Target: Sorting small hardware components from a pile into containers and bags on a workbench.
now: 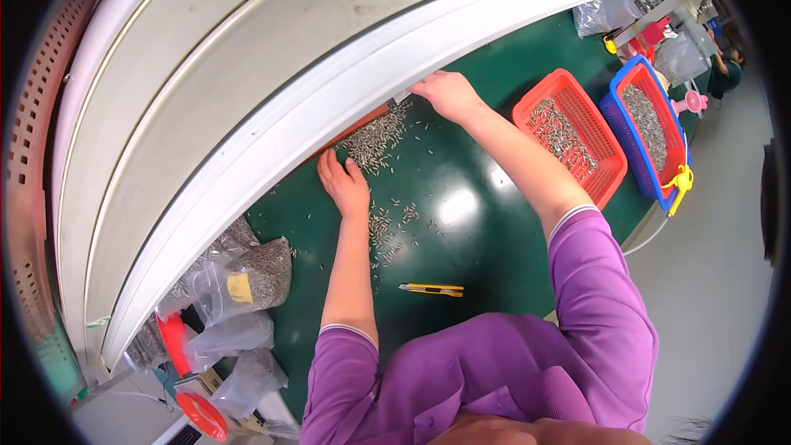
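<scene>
A heap of small silvery metal pins [375, 142] lies on the green table against an orange-red edge [353, 128], which is mostly hidden under the white overhead panel. My left hand [346, 188] rests at the near left side of the heap, its fingers stretched out and slightly apart. Beyond the heap, my right hand [449, 97] reaches up to the panel's rim, fingers bent in. A small whitish bit [402, 96] shows by those fingertips; what it belongs to is hidden. More loose pins [383, 229] lie scattered to the right of my left forearm.
A yellow utility knife [432, 289] lies near my body. On the right stand a red basket [606, 166] and a blue basket [616, 119] with a red liner, both containing pins. Plastic bags of pins [265, 272] crowd the left. The white panel [272, 133] overhangs the table.
</scene>
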Tool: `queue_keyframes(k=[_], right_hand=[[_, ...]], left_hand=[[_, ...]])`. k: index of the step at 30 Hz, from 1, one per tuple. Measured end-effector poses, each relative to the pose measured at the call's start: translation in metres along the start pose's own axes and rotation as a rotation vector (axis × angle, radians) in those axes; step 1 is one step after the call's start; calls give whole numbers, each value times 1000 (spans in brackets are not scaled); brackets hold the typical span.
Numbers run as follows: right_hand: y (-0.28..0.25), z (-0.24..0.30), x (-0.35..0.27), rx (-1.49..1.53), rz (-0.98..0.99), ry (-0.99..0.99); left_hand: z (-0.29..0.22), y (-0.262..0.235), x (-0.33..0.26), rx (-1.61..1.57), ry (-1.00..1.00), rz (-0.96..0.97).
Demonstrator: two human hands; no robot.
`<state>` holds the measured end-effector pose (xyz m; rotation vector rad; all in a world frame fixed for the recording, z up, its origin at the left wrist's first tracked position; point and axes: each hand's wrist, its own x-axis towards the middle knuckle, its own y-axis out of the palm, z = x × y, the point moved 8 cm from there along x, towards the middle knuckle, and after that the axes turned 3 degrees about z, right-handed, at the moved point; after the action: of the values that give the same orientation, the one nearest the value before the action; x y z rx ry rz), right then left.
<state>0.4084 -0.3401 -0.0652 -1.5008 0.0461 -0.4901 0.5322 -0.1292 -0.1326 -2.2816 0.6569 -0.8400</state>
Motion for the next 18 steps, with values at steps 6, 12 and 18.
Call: queue_keyframes(k=[6, 12, 18], right_hand=[[10, 19, 1, 39, 77, -42], [-16, 21, -16, 52, 176, -97], [-10, -10, -1, -148, 174, 185]], left_hand=[[-14, 15, 2, -137, 67, 121], [-16, -2, -4, -88, 67, 41], [-16, 26, 4, -115, 79, 152]])
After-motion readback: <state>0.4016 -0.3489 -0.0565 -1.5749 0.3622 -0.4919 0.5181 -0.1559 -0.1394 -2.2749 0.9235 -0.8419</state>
